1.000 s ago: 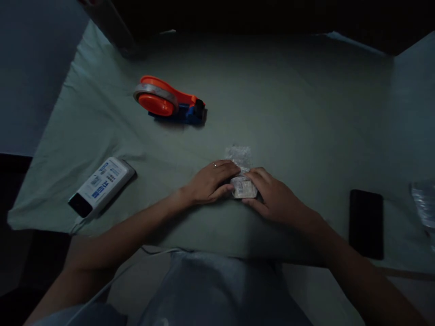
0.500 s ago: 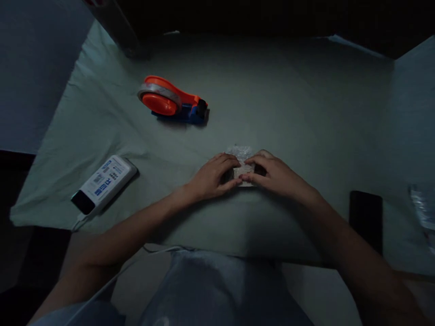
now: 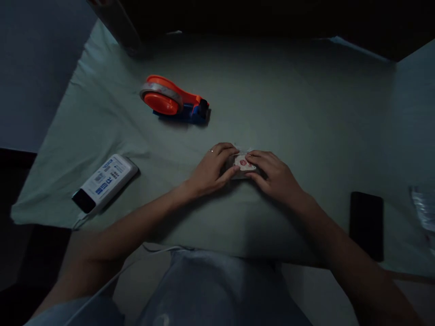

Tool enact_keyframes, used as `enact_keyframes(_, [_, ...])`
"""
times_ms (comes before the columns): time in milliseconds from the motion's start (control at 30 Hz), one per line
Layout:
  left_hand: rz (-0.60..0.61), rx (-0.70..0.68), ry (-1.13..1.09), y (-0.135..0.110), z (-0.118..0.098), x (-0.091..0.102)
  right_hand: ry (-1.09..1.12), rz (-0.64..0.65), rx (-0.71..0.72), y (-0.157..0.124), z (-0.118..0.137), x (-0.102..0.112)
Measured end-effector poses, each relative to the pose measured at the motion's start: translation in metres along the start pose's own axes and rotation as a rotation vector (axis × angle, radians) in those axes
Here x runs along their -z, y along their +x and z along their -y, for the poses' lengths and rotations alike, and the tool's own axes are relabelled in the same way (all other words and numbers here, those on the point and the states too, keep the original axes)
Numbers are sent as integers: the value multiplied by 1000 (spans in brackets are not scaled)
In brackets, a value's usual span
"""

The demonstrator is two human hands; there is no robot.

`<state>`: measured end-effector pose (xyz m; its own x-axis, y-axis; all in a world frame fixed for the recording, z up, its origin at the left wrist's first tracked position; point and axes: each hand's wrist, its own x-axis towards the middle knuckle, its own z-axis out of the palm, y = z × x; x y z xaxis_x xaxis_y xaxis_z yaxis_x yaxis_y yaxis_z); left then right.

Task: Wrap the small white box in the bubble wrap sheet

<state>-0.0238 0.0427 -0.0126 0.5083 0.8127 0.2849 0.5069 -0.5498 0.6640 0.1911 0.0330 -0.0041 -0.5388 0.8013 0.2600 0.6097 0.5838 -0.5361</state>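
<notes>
A small whitish box (image 3: 244, 164) with reddish round marks lies near the front middle of the table, in what looks like clear plastic wrap. Fingers and thumb of my left hand (image 3: 217, 168) grip its left side. From the right, my right hand (image 3: 272, 173) holds the same box, thumb at the near edge and fingers over the top. Parts of the box are hidden under the fingers. Beyond the hands, to the left, rests an orange and blue tape dispenser (image 3: 178, 102) with a roll of clear tape.
At left lies a white power bank (image 3: 105, 183) with a cable plugged in. A black phone-like slab (image 3: 366, 225) lies at right, and crinkled clear plastic (image 3: 422, 210) sits at the far right edge. A pale green cloth (image 3: 288, 113) covers the table.
The box has been turned between my hands, so a face with reddish marks now shows instead of the plain pale one. Both hands still hold it.
</notes>
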Motion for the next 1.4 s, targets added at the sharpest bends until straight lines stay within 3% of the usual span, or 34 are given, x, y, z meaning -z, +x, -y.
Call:
enact_keyframes(133, [-26, -146, 127, -5, 0, -2, 38, 102, -73, 18, -4, 11])
enact_keyframes(233, [-6, -167, 183, -5, 7, -6, 22, 115, -120, 26, -7, 10])
enact_keyframes(500, [-16, -74, 135, 21, 20, 4, -42, -123, -41, 13, -10, -6])
enact_keyframes(667, [49, -39, 154, 37, 27, 11, -15, -134, -111, 26, -13, -5])
enact_keyframes(767, [-9, -19, 185, 40, 29, 11, -22, -126, -136, 44, -20, -3])
enact_keyframes(833, [-30, -72, 201, 38, 29, 10, -18, -109, -157, 55, -26, -3])
enact_keyframes(967, [77, -141, 217, 35, 31, 5, -25, -72, -223, 72, -40, -7])
enact_keyframes(1100, [46, -70, 161, 42, 39, -5, -18, -83, -267, 78, -46, -12])
enact_keyframes(1233, [26, -5, 0, 54, 38, -5, 186, -149, -351, 72, -41, -10])
enact_keyframes(1300, [2, 126, -147, 56, 30, -1, 348, -182, -418, 64, -36, -4])
enact_keyframes(1400, [23, 435, -439, 51, 13, 9, 589, -163, -447, 47, -23, 6])
